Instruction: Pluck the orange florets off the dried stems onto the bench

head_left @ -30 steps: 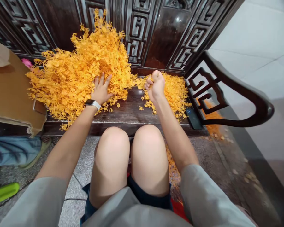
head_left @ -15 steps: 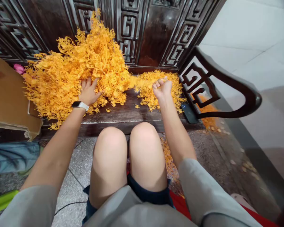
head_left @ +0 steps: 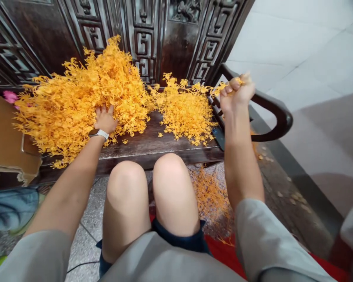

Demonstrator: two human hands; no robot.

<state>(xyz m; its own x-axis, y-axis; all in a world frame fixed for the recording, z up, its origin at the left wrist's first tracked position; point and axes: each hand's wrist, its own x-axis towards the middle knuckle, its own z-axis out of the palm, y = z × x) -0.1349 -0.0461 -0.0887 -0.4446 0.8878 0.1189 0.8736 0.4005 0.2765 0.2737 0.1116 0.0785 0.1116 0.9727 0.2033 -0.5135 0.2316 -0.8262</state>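
A tall heap of orange-yellow plastic flower stems (head_left: 73, 102) lies tangled on the dark wooden bench. My left hand (head_left: 106, 119), with a watch on its wrist, rests on the heap's front side, fingers spread. My right hand (head_left: 237, 92) is raised at the bench's right end, closed around one end of a yellow flower stem (head_left: 194, 87). That stem stretches leftward toward the heap, above a smaller pile of loose yellow flower pieces (head_left: 186, 117). Where its far end lies among the heap is hard to make out.
The carved bench back (head_left: 141, 35) rises behind the heap, and a curved armrest (head_left: 278, 117) stands at right. A phone (head_left: 218, 137) lies by the armrest. At left is a cardboard box (head_left: 6, 133). Orange scraps (head_left: 210, 192) litter the floor.
My right hand has moved up and to the right, drawing the yellow stem out from the heap over the small pile. My left hand stays on the heap. The view has shifted slightly.
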